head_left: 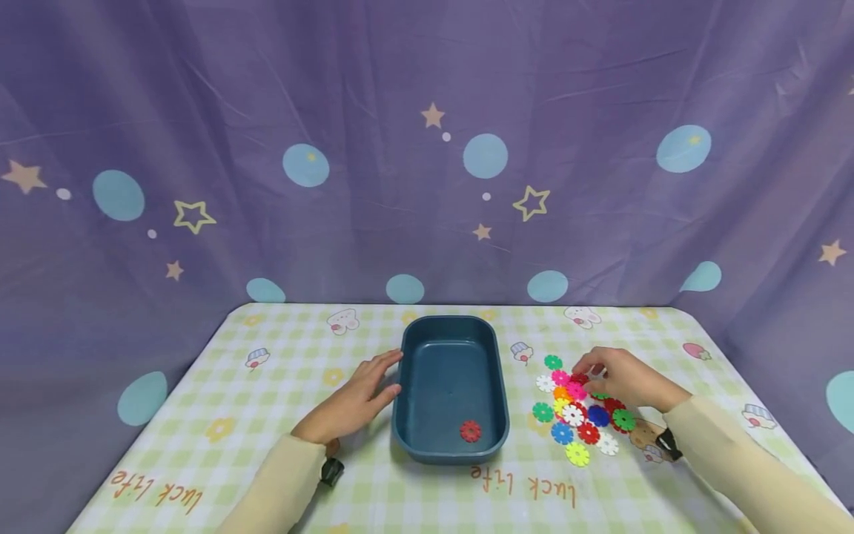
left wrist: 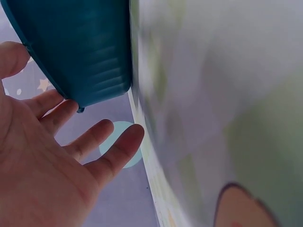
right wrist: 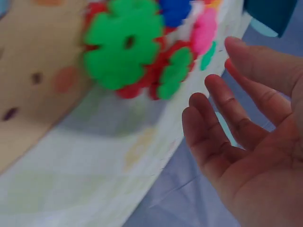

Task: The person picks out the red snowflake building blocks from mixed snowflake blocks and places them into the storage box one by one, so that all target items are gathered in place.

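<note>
My left hand (head_left: 356,400) rests at the left rim of a dark teal plastic tray (head_left: 405,437), its fingers spread. In the left wrist view, fingertips (left wrist: 70,105) meet the tray's outer edge. One red snowflake disc (head_left: 470,431) lies inside the tray, near its front end. To the right, my right hand (head_left: 623,377) reaches over a pile of colourful notched plastic discs (head_left: 572,414), thumb and index finger apart around a red disc (head_left: 579,379). The right wrist view has the fingers loosely bent beside a green disc (right wrist: 124,45), with red showing at the index fingertip.
A checked tablecloth (head_left: 280,404) with printed cakes, flowers and lettering covers the table. Behind its far edge hangs a purple curtain (head_left: 373,89) with stars and balloons. Dark bands (head_left: 331,471) sit on both wrists.
</note>
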{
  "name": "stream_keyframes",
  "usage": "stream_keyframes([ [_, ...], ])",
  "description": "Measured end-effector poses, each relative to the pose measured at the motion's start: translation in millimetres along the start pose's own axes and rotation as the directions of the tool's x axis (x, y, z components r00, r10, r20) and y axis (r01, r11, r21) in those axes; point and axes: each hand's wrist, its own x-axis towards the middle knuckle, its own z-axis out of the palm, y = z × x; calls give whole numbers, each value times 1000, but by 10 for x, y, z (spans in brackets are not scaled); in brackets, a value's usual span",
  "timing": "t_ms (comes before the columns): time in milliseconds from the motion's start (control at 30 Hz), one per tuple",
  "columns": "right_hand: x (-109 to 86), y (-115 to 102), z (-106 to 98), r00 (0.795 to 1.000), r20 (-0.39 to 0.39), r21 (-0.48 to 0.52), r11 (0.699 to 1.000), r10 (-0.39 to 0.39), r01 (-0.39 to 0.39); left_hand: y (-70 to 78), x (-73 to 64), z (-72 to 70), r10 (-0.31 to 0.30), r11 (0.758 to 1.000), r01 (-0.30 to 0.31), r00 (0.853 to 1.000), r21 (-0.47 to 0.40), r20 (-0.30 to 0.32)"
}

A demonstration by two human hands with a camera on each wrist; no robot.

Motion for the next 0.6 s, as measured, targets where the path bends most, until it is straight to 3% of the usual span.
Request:
stream_keyframes([
  [233,-9,140,64,999,12,1,999,47,-47,3,-14,-4,4,1000,-4,1000,4,-9],
  [600,94,128,125,999,48,-64,998,-24,27,13,0,-5,11,1000,-11,1000,-2,-11],
])
